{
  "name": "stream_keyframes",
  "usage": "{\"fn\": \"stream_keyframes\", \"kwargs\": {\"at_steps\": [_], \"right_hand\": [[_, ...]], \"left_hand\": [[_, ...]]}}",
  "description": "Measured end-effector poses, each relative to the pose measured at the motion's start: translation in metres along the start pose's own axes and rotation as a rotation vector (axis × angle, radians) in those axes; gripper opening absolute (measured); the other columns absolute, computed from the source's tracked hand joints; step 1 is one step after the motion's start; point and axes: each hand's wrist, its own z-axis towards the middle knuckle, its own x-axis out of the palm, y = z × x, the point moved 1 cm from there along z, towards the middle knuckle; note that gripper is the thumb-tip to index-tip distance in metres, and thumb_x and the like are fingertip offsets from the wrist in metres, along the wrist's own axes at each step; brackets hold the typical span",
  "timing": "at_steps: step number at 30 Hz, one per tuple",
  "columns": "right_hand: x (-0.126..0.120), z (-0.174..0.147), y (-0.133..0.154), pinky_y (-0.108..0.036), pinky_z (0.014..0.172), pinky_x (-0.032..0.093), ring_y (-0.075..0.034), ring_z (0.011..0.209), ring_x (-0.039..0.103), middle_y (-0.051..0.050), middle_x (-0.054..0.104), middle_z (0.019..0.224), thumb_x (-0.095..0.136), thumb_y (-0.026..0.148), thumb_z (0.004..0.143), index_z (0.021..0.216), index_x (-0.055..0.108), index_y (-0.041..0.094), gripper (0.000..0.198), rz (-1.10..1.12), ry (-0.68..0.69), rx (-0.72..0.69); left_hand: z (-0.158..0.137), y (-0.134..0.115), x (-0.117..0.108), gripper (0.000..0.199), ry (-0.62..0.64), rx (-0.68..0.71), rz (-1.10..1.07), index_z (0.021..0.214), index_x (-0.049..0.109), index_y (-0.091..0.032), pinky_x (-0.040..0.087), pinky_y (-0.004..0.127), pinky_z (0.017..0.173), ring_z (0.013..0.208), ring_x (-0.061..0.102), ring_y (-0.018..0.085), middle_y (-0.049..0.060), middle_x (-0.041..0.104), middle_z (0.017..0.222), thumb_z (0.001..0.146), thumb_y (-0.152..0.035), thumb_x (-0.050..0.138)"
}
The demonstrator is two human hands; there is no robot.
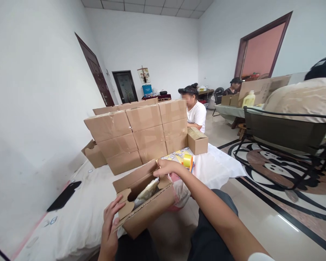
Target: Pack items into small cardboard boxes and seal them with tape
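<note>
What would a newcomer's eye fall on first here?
Probably the stack of brown cartons, mid-picture. Next, the open carton in front of it, with a pale item inside and the left hand and right hand at opposite ends. At right, the floor's panda design stands out.

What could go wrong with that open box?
The open cardboard box is partly over the person's lap, so it might tip if the left hand at its end slips. The plastic-wrapped item inside has its tip near the right hand, and could catch if flaps fold. Knocking the stacked cartons beyond might shift them.
</note>
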Motion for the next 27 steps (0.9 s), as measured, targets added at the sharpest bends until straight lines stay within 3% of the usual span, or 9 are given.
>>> {"fn": "stream_keyframes", "kwargs": {"at_steps": [7, 15, 19, 22, 25, 27], "right_hand": [[-0.015, -0.002, -0.001, -0.019, 0.046, 0.046, -0.014, 0.063, 0.064, -0.001, 0.064, 0.076, 0.065, 0.038, 0.076, 0.087, 0.06, 0.016, 0.025, -0.001, 0.022, -0.084], [-0.004, 0.016, -0.025, -0.022, 0.062, 0.046, -0.016, 0.08, 0.064, -0.005, 0.073, 0.095, 0.064, 0.058, 0.084, 0.105, 0.071, 0.015, 0.048, 0.115, 0.012, -0.264], [0.004, 0.019, -0.029, -0.023, 0.066, 0.044, -0.016, 0.078, 0.061, -0.004, 0.07, 0.087, 0.061, 0.058, 0.086, 0.094, 0.071, 0.014, 0.046, 0.086, -0.051, -0.293], [0.009, 0.022, -0.032, -0.023, 0.064, 0.04, -0.015, 0.076, 0.057, -0.003, 0.068, 0.085, 0.073, 0.048, 0.078, 0.091, 0.068, 0.012, 0.038, -0.061, -0.154, -0.268], [0.014, 0.025, -0.036, -0.022, 0.064, 0.037, -0.014, 0.076, 0.055, -0.003, 0.066, 0.087, 0.075, 0.038, 0.075, 0.093, 0.065, 0.011, 0.034, -0.125, -0.192, -0.25], [0.017, 0.026, -0.037, -0.022, 0.065, 0.036, -0.014, 0.076, 0.055, -0.003, 0.065, 0.088, 0.073, 0.035, 0.076, 0.094, 0.065, 0.011, 0.032, -0.092, -0.18, -0.262]], "left_hand": [[-0.001, -0.004, -0.002, 0.038, 0.007, -0.021, 0.011, 0.117, 0.067, -0.029, 0.038, 0.057, 0.113, 0.135, 0.049, 0.032, 0.005, 0.054, 0.147, 0.097, -0.047, 0.04], [0.003, 0.0, 0.004, 0.042, 0.016, -0.086, -0.069, 0.126, 0.063, -0.026, 0.032, 0.054, 0.12, 0.144, 0.041, 0.03, 0.008, 0.047, 0.154, 0.1, -0.047, 0.038], [0.007, -0.019, -0.005, 0.043, -0.004, -0.024, 0.017, 0.13, 0.061, -0.021, 0.036, 0.053, 0.118, 0.142, 0.044, 0.029, 0.013, 0.05, 0.151, 0.101, -0.041, 0.036], [0.007, -0.042, -0.023, 0.038, -0.079, 0.076, 0.229, 0.134, 0.057, -0.025, 0.033, 0.055, 0.119, 0.143, 0.042, 0.028, 0.01, 0.056, 0.146, 0.096, -0.031, 0.052], [0.003, -0.063, -0.031, 0.048, 0.079, 0.09, 0.248, 0.14, 0.052, -0.029, 0.032, 0.056, 0.119, 0.145, 0.04, 0.029, 0.008, 0.059, 0.142, 0.092, -0.03, 0.057], [0.003, -0.071, -0.025, 0.06, 0.12, 0.035, 0.151, 0.149, 0.038, -0.029, 0.031, 0.057, 0.12, 0.145, 0.04, 0.03, 0.01, 0.06, 0.14, 0.093, -0.037, 0.057]]}}
